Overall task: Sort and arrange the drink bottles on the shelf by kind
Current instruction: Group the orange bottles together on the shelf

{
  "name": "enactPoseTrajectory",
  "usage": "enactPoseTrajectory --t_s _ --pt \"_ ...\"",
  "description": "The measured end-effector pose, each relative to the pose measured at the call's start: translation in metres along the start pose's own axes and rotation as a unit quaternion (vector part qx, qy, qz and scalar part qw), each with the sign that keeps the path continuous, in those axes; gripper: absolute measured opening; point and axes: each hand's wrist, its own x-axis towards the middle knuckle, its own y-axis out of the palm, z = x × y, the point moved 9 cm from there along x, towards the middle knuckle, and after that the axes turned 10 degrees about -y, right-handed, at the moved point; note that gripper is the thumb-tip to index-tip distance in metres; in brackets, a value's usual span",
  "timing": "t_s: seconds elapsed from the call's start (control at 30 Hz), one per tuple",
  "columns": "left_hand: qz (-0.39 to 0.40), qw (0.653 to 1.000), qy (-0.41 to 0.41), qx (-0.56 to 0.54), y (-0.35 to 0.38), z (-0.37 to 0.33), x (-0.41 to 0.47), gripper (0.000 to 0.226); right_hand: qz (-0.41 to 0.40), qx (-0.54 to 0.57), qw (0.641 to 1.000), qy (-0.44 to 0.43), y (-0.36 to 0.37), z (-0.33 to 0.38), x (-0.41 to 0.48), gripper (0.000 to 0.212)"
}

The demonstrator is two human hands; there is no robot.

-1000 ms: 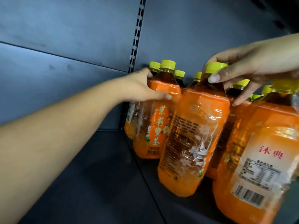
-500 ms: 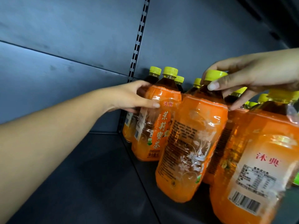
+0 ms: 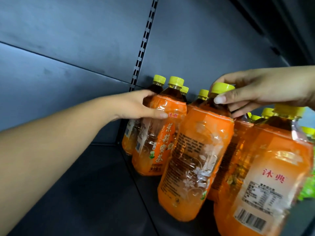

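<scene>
Head: left grip (image 3: 141, 107), right grip (image 3: 265, 89) clasp glossy bottles (image 3: 196, 159).

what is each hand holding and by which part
Left hand grips the left bottle round its shoulder, at the label's top edge. Right hand pinches the middle bottle by its neck, just under the yellow cap.

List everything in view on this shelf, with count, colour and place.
tea bottles: at least eight, orange labels and yellow caps, grouped on the right
green-labelled item: one, green, right edge; kind unclear
shelf: one, dark grey, under the bottles
back panel: grey-blue, behind the bottles
slotted upright: one, dark, on the back panel
left hand: one, grips the left front bottle
right hand: one, fingers pinch the tilted middle bottle at its neck
</scene>
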Motion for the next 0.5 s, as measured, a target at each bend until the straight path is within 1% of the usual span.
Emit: enactPoseTrajectory --t_s 0.03,0.07,0.13,0.17,0.23,0.27,0.33,0.4,0.43,0.5 --pt "0.011 1.000 -0.007 -0.012 -0.002 0.000 -0.001 0.109 0.004 0.001 1.000 0.004 0.001 0.002 -0.001 0.032" --pt "0.003 1.000 -0.003 -0.011 -0.006 -0.005 -0.003 0.115 0.006 -0.007 1.000 0.007 0.001 0.004 -0.003 0.033" --pt "-0.046 0.998 0.032 0.012 -0.019 -0.024 -0.009 0.124 0.009 -0.028 0.999 0.013 0.002 0.007 -0.002 0.035" --pt "-0.060 0.996 0.060 0.017 -0.021 -0.037 -0.013 0.117 0.006 -0.036 0.999 0.019 0.002 0.008 -0.002 0.035" --pt "-0.058 0.992 0.110 0.033 -0.013 -0.062 -0.022 0.095 0.002 -0.044 0.999 0.028 0.004 0.009 0.001 0.035" --pt "-0.048 0.990 0.121 0.057 -0.005 -0.070 -0.024 0.094 0.002 -0.045 0.999 0.029 0.005 0.011 0.002 0.033" --pt "-0.025 0.984 0.115 0.130 0.016 -0.077 -0.026 0.103 -0.008 -0.046 0.998 0.033 0.006 0.013 0.005 0.026" --pt "-0.008 0.972 0.121 0.200 0.034 -0.077 -0.026 0.104 -0.019 -0.040 0.998 0.036 0.008 0.014 0.007 0.021" --pt "0.000 0.967 0.128 0.219 0.040 -0.077 -0.026 0.100 -0.026 -0.037 0.998 0.036 0.009 0.014 0.008 0.020" --pt "0.028 0.970 0.127 0.206 0.040 -0.078 -0.028 0.084 -0.056 -0.040 0.997 0.026 0.007 0.014 0.011 0.021"
